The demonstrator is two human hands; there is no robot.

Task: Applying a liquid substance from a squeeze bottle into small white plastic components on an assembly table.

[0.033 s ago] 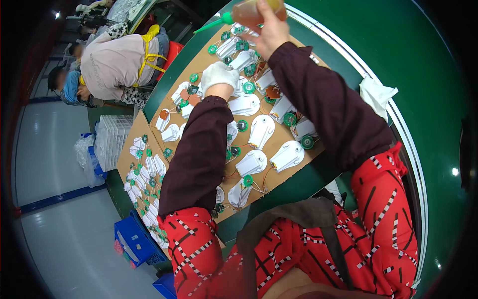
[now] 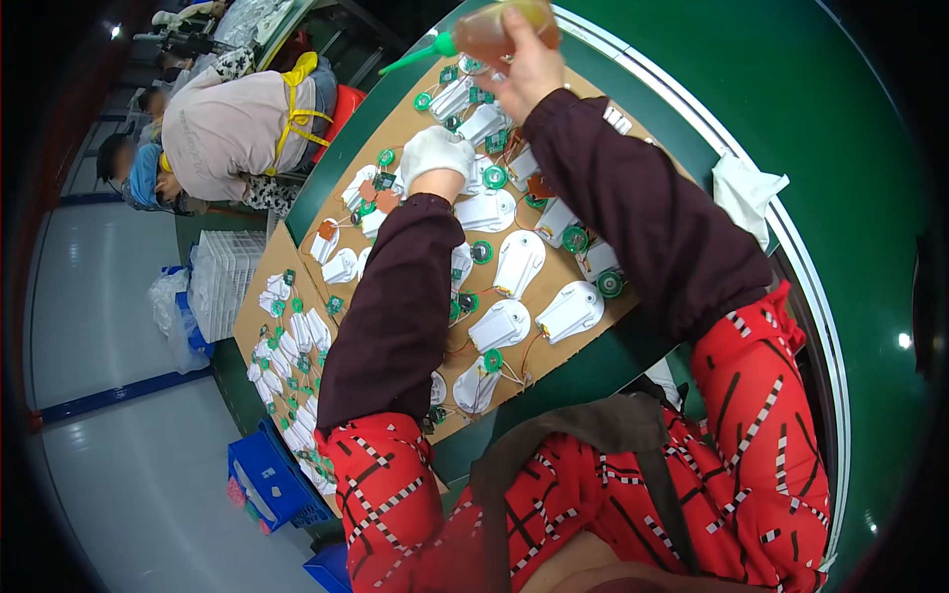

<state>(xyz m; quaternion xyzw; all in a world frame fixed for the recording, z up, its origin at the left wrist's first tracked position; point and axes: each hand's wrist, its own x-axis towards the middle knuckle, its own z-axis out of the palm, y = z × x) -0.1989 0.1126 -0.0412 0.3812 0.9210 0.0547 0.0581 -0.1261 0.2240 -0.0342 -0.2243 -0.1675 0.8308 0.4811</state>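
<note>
My right hand (image 2: 535, 69), bare, is closed round a squeeze bottle (image 2: 484, 32) with amber liquid and a long green nozzle. The bottle lies tilted nearly level above the far end of the board, its nozzle pointing left. My left hand (image 2: 437, 161), in a white glove, is closed and low among the white plastic housings (image 2: 480, 126); its fingertips are hidden, so what it grips cannot be made out. Around it lie more housings (image 2: 520, 263) wired to green round parts (image 2: 494, 177) and small green circuit boards (image 2: 496, 141). Orange-brown pieces (image 2: 387, 201) sit left of the glove.
A brown cardboard sheet (image 2: 554, 259) covers much of the green table (image 2: 633, 348). More wired housings crowd a second sheet at left. A white cloth or bag (image 2: 748, 198) lies by the right rail. Blue bins (image 2: 272, 474) and white crates (image 2: 229, 277) stand left. A co-worker (image 2: 237, 124) bends over at upper left.
My right hand and the bottle have shifted slightly left, with the nozzle a little lower. The left hand stays almost in the same place.
</note>
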